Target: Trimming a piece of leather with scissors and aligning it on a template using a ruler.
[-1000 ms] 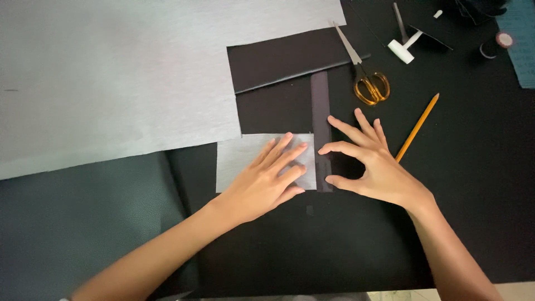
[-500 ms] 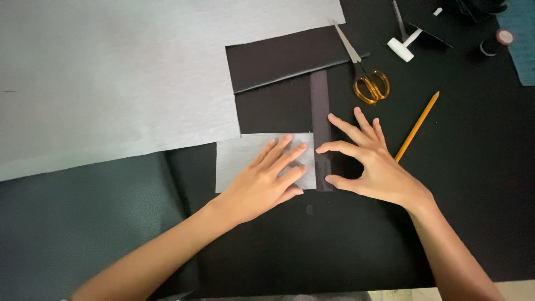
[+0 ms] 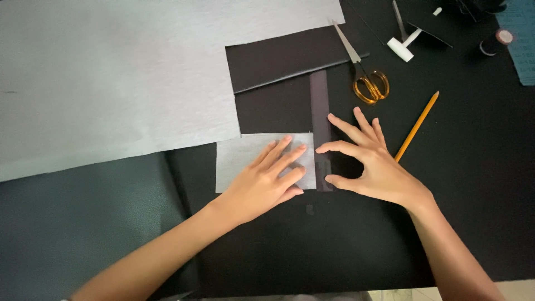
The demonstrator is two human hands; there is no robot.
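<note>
My left hand [image 3: 266, 181] lies flat, fingers together, on a small grey rectangle of material [image 3: 237, 159] in the middle of a black work surface. Just right of it, my right hand [image 3: 368, 161] rests with spread fingers, its fingertips touching a narrow dark grey strip [image 3: 319, 97] that runs along the rectangle's right edge. Under both lies a black sheet [image 3: 273, 106]. Neither hand grips anything.
A large grey sheet [image 3: 122, 72] covers the upper left. Scissors with orange handles [image 3: 365, 75] and a yellow pencil [image 3: 417, 125] lie right of the strip. A white tool [image 3: 402, 47], a thread spool [image 3: 496, 42] and a teal mat [image 3: 521, 39] sit at the top right.
</note>
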